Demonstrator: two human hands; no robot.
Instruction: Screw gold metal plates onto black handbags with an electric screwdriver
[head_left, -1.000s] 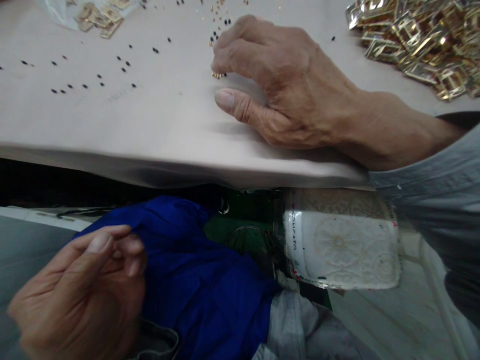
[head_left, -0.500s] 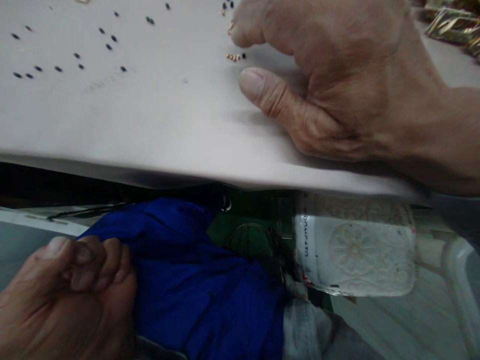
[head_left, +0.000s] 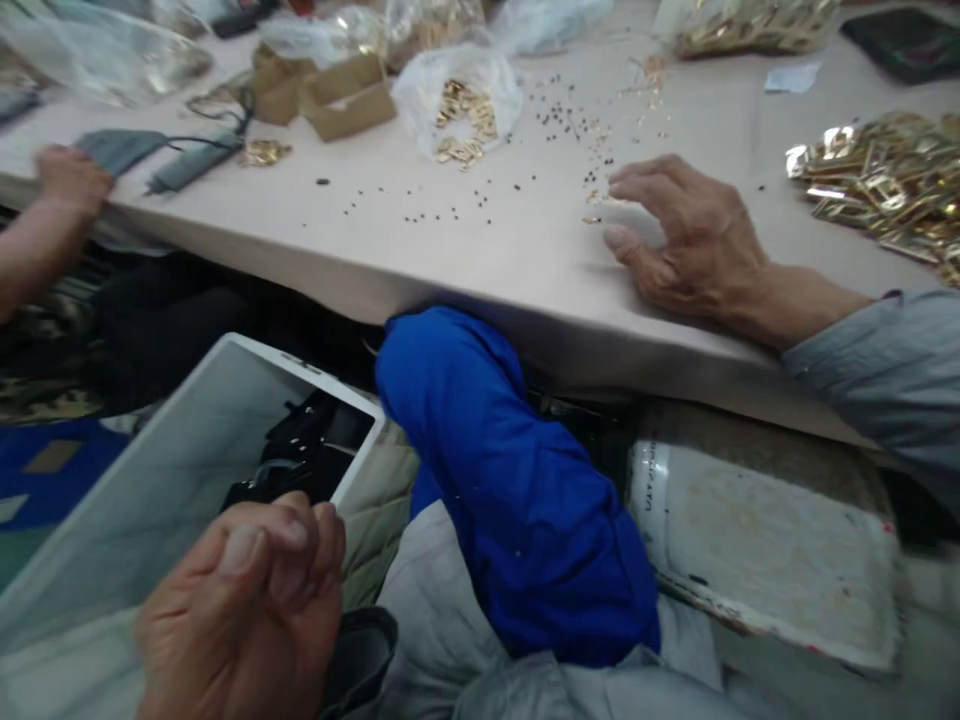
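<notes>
My right hand [head_left: 686, 235] rests at the table's near side, thumb and fingers apart, holding nothing that I can see. Its fingertips are beside some tiny gold pieces [head_left: 592, 220] on the tabletop. Small black pieces [head_left: 559, 118] lie scattered beyond and to the left of it. My left hand [head_left: 251, 590] is closed, palm up, with the fingers curled in, above my lap and next to the bin. Whatever it may hold is hidden by the fingers.
A heap of shiny gold metal parts [head_left: 889, 180] lies at the right. Farther back are a white bag [head_left: 504, 90] of gold parts and a cardboard box [head_left: 349, 105]. Another person's hand [head_left: 71, 178] touches the left table edge near a grey tool [head_left: 195, 160]. A white bin [head_left: 172, 400] holds black items.
The view has drawn back and now takes in more of the table and the bin. My right hand stays by the gold pieces with its fingers apart; my left hand remains closed.
</notes>
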